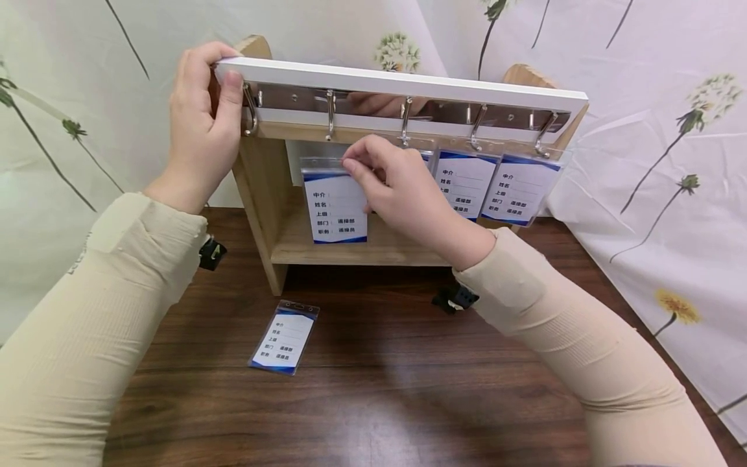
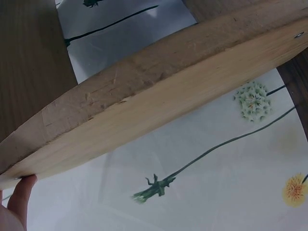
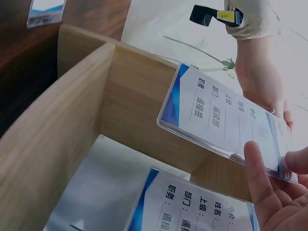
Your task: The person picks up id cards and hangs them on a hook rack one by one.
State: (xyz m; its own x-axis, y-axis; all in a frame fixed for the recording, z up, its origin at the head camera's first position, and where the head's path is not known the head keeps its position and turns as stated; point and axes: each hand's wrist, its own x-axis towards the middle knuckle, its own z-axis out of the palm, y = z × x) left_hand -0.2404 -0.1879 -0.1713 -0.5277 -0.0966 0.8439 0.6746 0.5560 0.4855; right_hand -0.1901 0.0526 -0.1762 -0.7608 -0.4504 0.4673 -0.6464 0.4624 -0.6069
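My left hand [image 1: 201, 117] grips the left end of the white hook rack [image 1: 373, 72], its thumb on the front beside the first metal hook [image 1: 251, 111]. With thumb and fingertips my right hand [image 1: 403, 194] pinches the top edge of a clear badge holder [image 1: 334, 206] with a printed card. That badge is just below the second hook [image 1: 331, 115]; whether it touches the hook cannot be seen. Badges hang from the hooks at the right, one badge [image 1: 463, 178] at the fourth and one badge [image 1: 519, 188] at the fifth. Behind my right hand another is mostly hidden.
One more badge [image 1: 284, 340] lies face up on the dark wooden table [image 1: 408, 389], in front of the stand's left leg. The rack tops a wooden stand [image 1: 259, 194] with a low shelf [image 1: 362, 254]. Behind it hangs a flower-patterned cloth [image 1: 659, 162].
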